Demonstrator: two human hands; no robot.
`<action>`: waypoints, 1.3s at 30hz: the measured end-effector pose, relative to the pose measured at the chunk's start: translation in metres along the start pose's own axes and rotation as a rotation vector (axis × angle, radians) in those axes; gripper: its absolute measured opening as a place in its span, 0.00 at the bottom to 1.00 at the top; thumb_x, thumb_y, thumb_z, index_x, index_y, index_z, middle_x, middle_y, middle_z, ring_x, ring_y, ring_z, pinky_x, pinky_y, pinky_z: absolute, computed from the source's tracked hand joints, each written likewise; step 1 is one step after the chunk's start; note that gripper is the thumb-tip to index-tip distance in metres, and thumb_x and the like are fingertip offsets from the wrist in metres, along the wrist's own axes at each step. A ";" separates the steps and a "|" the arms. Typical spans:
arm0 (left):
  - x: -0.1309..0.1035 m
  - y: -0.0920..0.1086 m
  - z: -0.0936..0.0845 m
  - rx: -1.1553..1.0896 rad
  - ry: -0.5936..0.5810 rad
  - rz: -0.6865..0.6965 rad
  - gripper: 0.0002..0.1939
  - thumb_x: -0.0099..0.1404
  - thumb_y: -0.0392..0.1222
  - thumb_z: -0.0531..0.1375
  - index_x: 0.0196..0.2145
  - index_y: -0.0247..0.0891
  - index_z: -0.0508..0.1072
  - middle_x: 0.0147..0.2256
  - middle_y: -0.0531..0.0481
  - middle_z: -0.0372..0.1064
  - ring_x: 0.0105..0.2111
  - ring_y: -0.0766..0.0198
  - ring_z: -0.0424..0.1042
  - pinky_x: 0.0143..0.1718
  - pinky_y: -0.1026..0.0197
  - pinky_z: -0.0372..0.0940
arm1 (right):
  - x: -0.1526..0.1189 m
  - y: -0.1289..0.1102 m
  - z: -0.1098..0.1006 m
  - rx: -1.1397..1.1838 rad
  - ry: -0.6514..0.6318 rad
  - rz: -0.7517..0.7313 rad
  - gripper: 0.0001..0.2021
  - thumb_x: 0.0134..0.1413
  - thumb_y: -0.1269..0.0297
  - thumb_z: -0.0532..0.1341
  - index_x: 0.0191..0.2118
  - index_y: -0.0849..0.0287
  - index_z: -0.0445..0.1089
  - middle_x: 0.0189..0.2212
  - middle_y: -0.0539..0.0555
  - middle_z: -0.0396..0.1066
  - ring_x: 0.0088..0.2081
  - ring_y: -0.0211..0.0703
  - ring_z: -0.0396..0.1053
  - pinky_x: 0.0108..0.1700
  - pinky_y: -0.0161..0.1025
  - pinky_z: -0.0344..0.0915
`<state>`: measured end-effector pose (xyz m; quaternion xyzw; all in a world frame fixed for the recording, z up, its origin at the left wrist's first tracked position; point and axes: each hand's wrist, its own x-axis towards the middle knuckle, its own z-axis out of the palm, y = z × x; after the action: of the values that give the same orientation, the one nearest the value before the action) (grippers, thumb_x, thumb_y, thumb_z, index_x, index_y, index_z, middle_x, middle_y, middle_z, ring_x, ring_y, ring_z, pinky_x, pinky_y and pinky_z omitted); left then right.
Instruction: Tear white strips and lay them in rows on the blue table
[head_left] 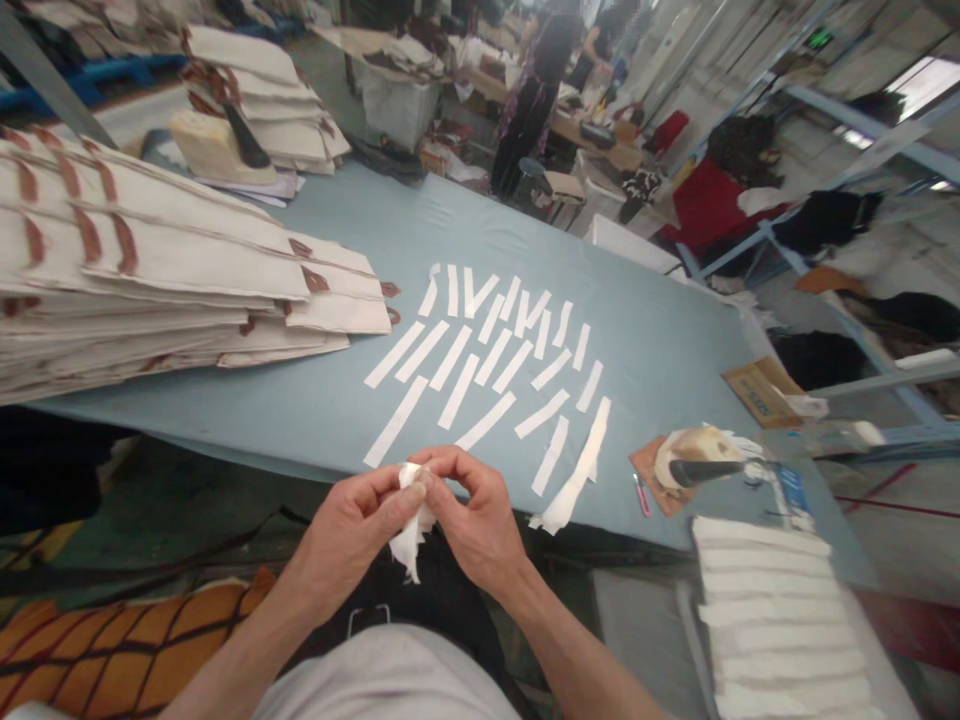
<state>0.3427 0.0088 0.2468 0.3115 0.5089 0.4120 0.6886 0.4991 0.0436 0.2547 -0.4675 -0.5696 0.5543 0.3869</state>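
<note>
Across the lower centre of the frame, a white cloth piece (pixel 408 545) is pinched by both hands, its ragged end left hanging below them. From the left it is gripped by the left hand (pixel 369 515), thumb and finger pressed together on it; from the right it is clamped likewise by the right hand (pixel 476 508), and the two hands are held close together at the near edge of the blue-grey bench (pixel 652 350). Beyond them, at the centre of the frame, white strips (pixel 396 422) are laid out in loose, slanting rows, a few of them crossed or touching. Right of the hands, a longer cream strip (pixel 581 472) is laid with its lower end at the bench edge. Farther right, a pink-handled tool (pixel 641 495) is set beside a brown board (pixel 646 465), by which a dark-handled tool (pixel 697 460) is partly borne. At the left of the frame, a large stack of cream fabric pieces (pixel 172 240) with brown tabs is piled, and at the lower right folded cream pieces (pixel 772 620) are arranged in a row. At the upper centre, a standing person (pixel 529 100) is blurred.
</note>
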 end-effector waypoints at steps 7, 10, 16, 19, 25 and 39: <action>0.001 -0.003 -0.010 0.099 -0.142 0.002 0.24 0.65 0.62 0.65 0.39 0.35 0.78 0.29 0.52 0.69 0.28 0.65 0.61 0.30 0.65 0.57 | 0.007 0.011 -0.004 0.166 -0.048 0.178 0.19 0.56 0.44 0.69 0.33 0.58 0.76 0.35 0.54 0.79 0.33 0.41 0.72 0.37 0.39 0.71; 0.002 -0.007 -0.007 0.106 -0.152 0.004 0.23 0.66 0.62 0.64 0.34 0.35 0.74 0.28 0.53 0.68 0.27 0.65 0.60 0.29 0.64 0.57 | 0.011 0.016 -0.005 0.196 -0.021 0.232 0.21 0.55 0.41 0.68 0.35 0.58 0.75 0.27 0.50 0.74 0.26 0.38 0.66 0.28 0.36 0.65; 0.006 -0.009 -0.002 0.131 -0.127 0.014 0.23 0.66 0.61 0.64 0.40 0.35 0.78 0.28 0.54 0.69 0.27 0.66 0.62 0.29 0.65 0.59 | 0.017 0.013 -0.003 -0.022 0.134 0.078 0.14 0.61 0.51 0.64 0.32 0.56 0.71 0.27 0.49 0.72 0.29 0.40 0.67 0.34 0.38 0.66; 0.008 -0.008 -0.001 0.116 -0.114 -0.010 0.24 0.66 0.61 0.65 0.42 0.34 0.79 0.30 0.51 0.75 0.29 0.63 0.67 0.32 0.64 0.62 | 0.021 0.011 -0.006 -0.141 0.167 0.002 0.11 0.62 0.56 0.62 0.32 0.56 0.71 0.27 0.49 0.73 0.31 0.41 0.69 0.37 0.38 0.67; 0.009 -0.006 0.006 0.033 -0.194 -0.044 0.24 0.65 0.61 0.66 0.41 0.35 0.80 0.30 0.51 0.76 0.29 0.64 0.69 0.32 0.65 0.63 | 0.037 0.019 -0.010 -0.152 0.195 -0.002 0.11 0.63 0.56 0.61 0.33 0.57 0.71 0.26 0.47 0.70 0.27 0.37 0.65 0.32 0.36 0.63; 0.016 0.012 -0.022 0.304 -0.336 -0.013 0.15 0.60 0.53 0.65 0.37 0.38 0.77 0.34 0.50 0.75 0.35 0.57 0.73 0.38 0.61 0.70 | 0.058 0.001 -0.010 -0.277 -0.079 -0.167 0.09 0.65 0.58 0.59 0.35 0.57 0.69 0.24 0.45 0.69 0.23 0.33 0.63 0.28 0.32 0.57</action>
<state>0.3208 0.0285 0.2433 0.4728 0.4453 0.2685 0.7113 0.4935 0.1020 0.2501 -0.4451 -0.6922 0.4546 0.3408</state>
